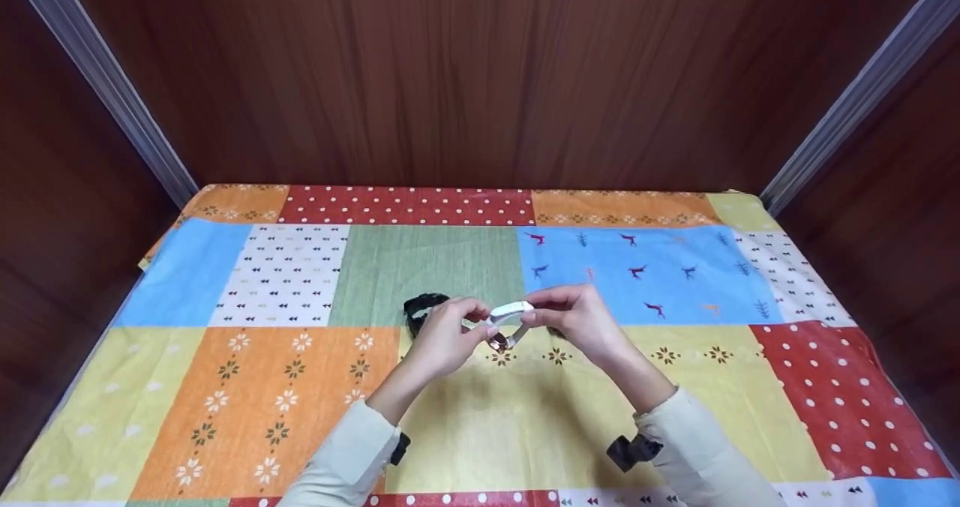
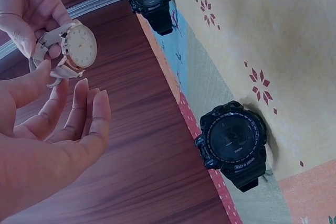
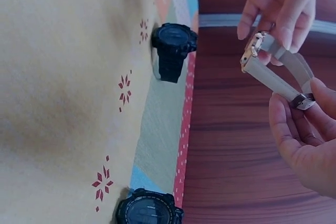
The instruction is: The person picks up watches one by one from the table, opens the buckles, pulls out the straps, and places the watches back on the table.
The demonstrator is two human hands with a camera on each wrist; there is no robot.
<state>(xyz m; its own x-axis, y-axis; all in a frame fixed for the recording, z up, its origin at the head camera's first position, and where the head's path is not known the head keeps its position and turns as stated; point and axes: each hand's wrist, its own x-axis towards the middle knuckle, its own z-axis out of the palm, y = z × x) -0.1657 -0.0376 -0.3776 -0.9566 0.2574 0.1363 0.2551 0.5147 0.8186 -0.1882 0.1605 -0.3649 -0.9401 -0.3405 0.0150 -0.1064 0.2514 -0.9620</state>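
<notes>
So both hands are holding a white watch (image 1: 508,313) up in the air above the middle of the worktop (image 1: 225,387), not resting on it. The left hand (image 1: 444,336) is pinching the strap end, and the right hand (image 1: 577,318) is pinching the other side near the gold-rimmed case. A black watch (image 1: 421,308) is lying on the patchwork cloth just behind the left hand, nearer the far edge.
</notes>
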